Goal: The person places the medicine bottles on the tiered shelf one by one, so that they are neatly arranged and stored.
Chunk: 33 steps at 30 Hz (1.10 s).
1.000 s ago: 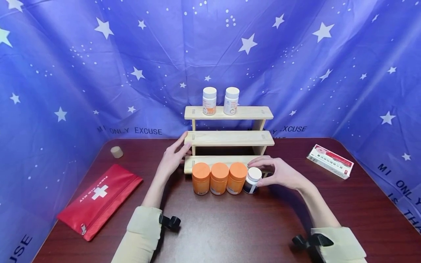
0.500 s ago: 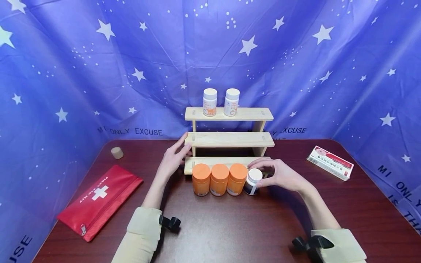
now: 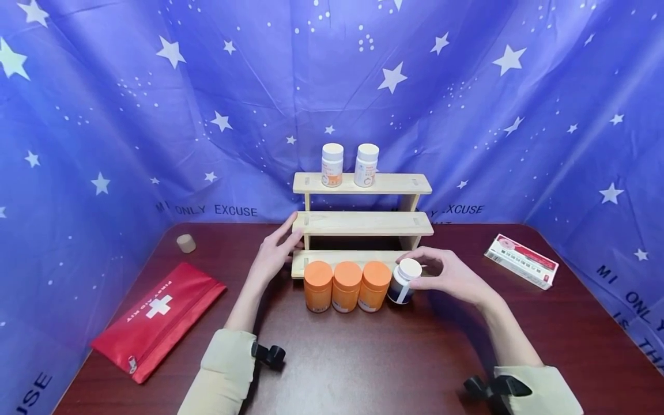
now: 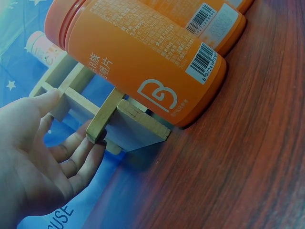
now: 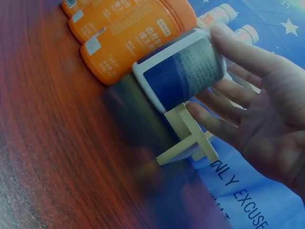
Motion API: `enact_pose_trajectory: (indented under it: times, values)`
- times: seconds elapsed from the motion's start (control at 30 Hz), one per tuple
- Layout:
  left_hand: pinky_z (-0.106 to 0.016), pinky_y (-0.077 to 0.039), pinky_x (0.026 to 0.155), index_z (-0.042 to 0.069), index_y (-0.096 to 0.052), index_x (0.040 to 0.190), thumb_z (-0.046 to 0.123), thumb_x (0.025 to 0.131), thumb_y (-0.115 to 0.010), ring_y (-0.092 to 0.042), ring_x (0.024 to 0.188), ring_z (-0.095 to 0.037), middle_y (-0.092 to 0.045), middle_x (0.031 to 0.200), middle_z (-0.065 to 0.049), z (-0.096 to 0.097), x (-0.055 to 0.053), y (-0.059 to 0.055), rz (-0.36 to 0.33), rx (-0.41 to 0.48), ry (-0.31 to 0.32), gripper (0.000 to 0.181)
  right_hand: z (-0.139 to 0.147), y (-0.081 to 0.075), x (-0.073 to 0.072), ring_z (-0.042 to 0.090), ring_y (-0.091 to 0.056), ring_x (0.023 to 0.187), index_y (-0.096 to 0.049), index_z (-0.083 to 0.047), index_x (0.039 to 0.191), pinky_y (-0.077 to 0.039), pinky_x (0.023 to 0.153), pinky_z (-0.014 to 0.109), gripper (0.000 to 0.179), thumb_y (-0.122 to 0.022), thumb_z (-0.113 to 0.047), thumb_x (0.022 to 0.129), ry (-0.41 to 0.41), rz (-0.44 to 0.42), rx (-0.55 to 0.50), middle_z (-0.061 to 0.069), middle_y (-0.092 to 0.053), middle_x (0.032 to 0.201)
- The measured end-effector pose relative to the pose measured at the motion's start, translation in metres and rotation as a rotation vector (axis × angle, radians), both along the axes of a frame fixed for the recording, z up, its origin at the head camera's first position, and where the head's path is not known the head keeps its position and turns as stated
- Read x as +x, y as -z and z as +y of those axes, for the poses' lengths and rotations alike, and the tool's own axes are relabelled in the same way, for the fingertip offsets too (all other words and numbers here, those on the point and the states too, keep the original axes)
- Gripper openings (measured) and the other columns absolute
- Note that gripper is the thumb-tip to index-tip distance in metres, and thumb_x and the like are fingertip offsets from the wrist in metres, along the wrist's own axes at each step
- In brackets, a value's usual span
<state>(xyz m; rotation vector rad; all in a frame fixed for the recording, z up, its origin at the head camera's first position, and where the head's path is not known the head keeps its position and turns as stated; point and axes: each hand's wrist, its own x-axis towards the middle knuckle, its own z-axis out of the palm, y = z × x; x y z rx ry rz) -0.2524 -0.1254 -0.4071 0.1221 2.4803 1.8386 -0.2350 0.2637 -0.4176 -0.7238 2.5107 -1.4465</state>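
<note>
My right hand (image 3: 450,276) pinches a dark blue pill bottle (image 5: 178,71) with a white cap between thumb and fingers. The bottle leans slightly, at the right end of a row of three orange bottles (image 3: 346,288) with orange lids. Those stand on the table before the lowest step of a three-tier wooden display rack (image 3: 363,223). My left hand (image 4: 38,152) touches the rack's left end, its thumb at the middle tier and fingertips against the lowest tier's end. Two white bottles (image 3: 332,166) stand on the top tier.
A red first aid pouch (image 3: 161,317) and a small pale cylinder (image 3: 186,243) lie at the left. On the right lies a red and white box (image 3: 523,260). Blue star-printed cloth (image 3: 249,75) hangs behind and along both sides of the table.
My right hand has moved the dark blue bottle slightly right and up, opening a gap from the nearest orange bottle. My left hand stays at the rack. The head view has tilted slightly upward.
</note>
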Motion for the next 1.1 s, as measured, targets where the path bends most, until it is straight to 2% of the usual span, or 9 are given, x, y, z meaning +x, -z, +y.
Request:
enact_pose_trajectory:
  times: [0.07,0.23,0.3,0.43,0.53,0.77,1.0,1.1]
  values:
    - [-0.053,-0.059,0.096,0.036,-0.034,0.160,0.039,0.107,-0.054,-0.072,0.111,-0.035,-0.073,0.118,-0.028,-0.002,-0.006,0.010,0.016,-0.002,-0.005,0.057,0.001,0.000,0.001,0.014,-0.070,0.100,-0.069,-0.019,0.124,-0.056,0.087,0.026,0.039,-0.082,-0.015,0.088,0.017,0.001,-0.012,-0.001,-0.076,0.111]
    - [-0.045,-0.062,0.088,0.036,-0.035,0.160,0.038,0.107,-0.054,-0.071,0.110,-0.035,-0.072,0.116,-0.030,-0.005,-0.011,0.018,0.016,0.003,-0.017,0.056,-0.001,-0.002,0.002,0.013,-0.070,0.102,-0.066,-0.013,0.123,-0.056,0.089,0.026,0.037,-0.079,-0.008,0.089,0.007,0.024,-0.078,-0.001,-0.076,0.113]
    - [-0.047,-0.061,0.090,0.035,-0.035,0.160,0.037,0.107,-0.054,-0.070,0.113,-0.038,-0.071,0.117,-0.031,-0.005,-0.009,0.016,0.000,0.006,-0.018,0.056,-0.002,-0.002,0.001,0.012,-0.069,0.102,-0.064,-0.010,0.124,-0.056,0.088,0.026,0.037,-0.077,-0.006,0.090,-0.012,0.034,-0.099,-0.001,-0.075,0.113]
    - [-0.051,-0.060,0.093,0.042,-0.035,0.158,0.043,0.106,-0.054,-0.071,0.113,-0.037,-0.072,0.117,-0.029,-0.008,-0.017,0.030,0.001,-0.004,-0.030,0.055,-0.003,-0.001,0.001,0.013,-0.069,0.101,-0.063,-0.008,0.125,-0.057,0.086,0.026,0.037,-0.075,-0.004,0.091,-0.035,0.041,-0.120,-0.002,-0.074,0.114]
    - [-0.049,-0.060,0.093,0.048,-0.036,0.156,0.050,0.105,-0.054,-0.072,0.111,-0.033,-0.074,0.116,-0.025,-0.008,-0.020,0.037,0.017,-0.019,-0.035,0.054,-0.001,-0.004,0.002,0.013,-0.070,0.098,-0.063,-0.009,0.125,-0.057,0.083,0.026,0.037,-0.074,-0.003,0.091,-0.030,0.051,-0.121,-0.002,-0.074,0.114]
    - [-0.047,-0.062,0.089,0.051,-0.039,0.153,0.055,0.103,-0.055,-0.073,0.107,-0.030,-0.076,0.111,-0.022,-0.006,-0.023,0.036,0.057,-0.011,-0.037,0.053,0.004,-0.017,0.001,0.010,-0.068,0.096,-0.063,-0.008,0.126,-0.057,0.082,0.025,0.037,-0.073,-0.002,0.091,-0.009,0.098,-0.097,-0.004,-0.072,0.109]
    - [-0.044,-0.062,0.089,0.049,-0.038,0.155,0.051,0.104,-0.055,-0.072,0.111,-0.033,-0.075,0.115,-0.023,-0.005,-0.022,0.036,0.035,-0.005,-0.022,0.054,0.010,-0.034,-0.008,0.009,-0.068,0.096,-0.062,-0.007,0.126,-0.056,0.080,0.024,0.036,-0.072,-0.001,0.092,0.000,0.104,-0.072,-0.006,-0.073,0.106]
    - [-0.047,-0.061,0.091,0.044,-0.036,0.157,0.045,0.106,-0.054,-0.071,0.112,-0.036,-0.074,0.116,-0.027,-0.002,-0.021,0.031,0.013,0.009,-0.020,0.054,0.013,-0.044,-0.012,0.010,-0.068,0.096,-0.061,-0.007,0.127,-0.055,0.082,0.023,0.035,-0.071,-0.003,0.094,0.004,0.108,-0.063,-0.006,-0.073,0.106]
